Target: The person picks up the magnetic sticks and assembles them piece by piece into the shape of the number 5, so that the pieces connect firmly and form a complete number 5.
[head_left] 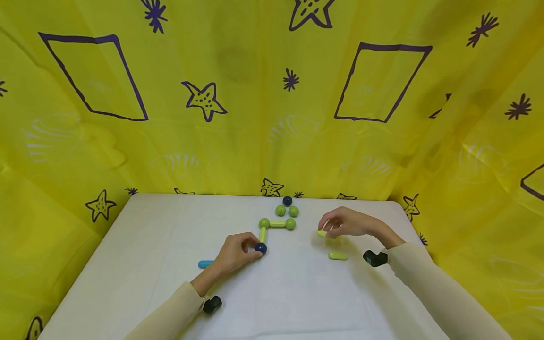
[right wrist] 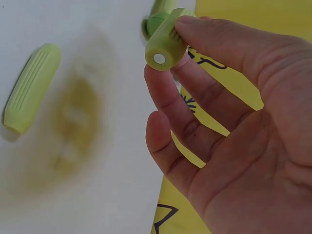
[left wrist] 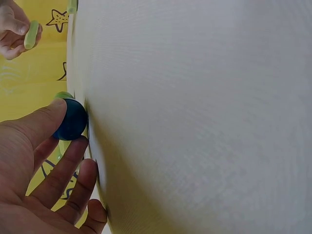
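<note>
My left hand [head_left: 237, 252] pinches a dark blue ball [head_left: 261, 248] on the white table. From that ball a light green rod [head_left: 263, 234] leads to a green ball [head_left: 264, 223], and a second light green rod [head_left: 277, 224] joins it to another green ball [head_left: 291, 224], making a bent chain. Above the table on the right, my right hand [head_left: 349, 222] holds a loose light green rod [right wrist: 168, 41] between thumb and fingers; a pale round spot shows on its end. Below this hand another light green rod [head_left: 337, 256] lies on the table.
Behind the chain sit two loose green balls [head_left: 280, 210] and a dark blue ball [head_left: 287, 201]. A blue rod [head_left: 206, 264] lies left of my left wrist, partly covered by it. A yellow patterned curtain [head_left: 238, 141] borders the white table [head_left: 170, 222].
</note>
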`<state>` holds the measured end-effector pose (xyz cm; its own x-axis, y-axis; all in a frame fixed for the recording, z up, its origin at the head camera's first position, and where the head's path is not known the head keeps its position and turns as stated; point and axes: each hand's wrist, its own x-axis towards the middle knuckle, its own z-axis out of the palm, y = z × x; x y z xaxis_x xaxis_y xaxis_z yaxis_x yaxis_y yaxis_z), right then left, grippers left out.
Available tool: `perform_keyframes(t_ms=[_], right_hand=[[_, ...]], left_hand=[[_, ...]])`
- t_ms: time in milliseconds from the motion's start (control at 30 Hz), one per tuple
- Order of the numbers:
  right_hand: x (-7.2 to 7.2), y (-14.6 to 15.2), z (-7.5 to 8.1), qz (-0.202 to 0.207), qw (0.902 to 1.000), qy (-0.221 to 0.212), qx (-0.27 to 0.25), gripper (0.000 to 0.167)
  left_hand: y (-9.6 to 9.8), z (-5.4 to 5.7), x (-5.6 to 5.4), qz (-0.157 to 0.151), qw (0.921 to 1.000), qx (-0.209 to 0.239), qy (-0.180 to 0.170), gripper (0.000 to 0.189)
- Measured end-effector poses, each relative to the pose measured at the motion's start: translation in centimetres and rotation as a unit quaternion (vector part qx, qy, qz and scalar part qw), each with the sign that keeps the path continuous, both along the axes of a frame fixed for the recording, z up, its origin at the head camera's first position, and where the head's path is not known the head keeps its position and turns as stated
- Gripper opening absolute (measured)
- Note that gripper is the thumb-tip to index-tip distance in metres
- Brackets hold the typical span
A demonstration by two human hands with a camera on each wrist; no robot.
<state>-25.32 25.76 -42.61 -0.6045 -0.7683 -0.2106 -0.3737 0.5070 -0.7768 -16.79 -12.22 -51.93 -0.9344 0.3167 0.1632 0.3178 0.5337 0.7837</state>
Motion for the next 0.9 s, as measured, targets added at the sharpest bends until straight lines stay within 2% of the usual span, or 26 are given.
perform_keyframes(t_ms=[467,900], right_hand=[[-0.2,-3.3,0.2,0.034,0.9992,-0.019,0.007,0.018],[-0.5,-6.9,-1.0,0.058,0.9975,-0.040,-0.007,0.019]], left_hand=[[-0.1,-0.2,-0.1,-0.001,1.0000,0.001,0.007,0.021],[0.0,0.0,0.0,0.000,1.0000,-0.001,0.004,0.020]])
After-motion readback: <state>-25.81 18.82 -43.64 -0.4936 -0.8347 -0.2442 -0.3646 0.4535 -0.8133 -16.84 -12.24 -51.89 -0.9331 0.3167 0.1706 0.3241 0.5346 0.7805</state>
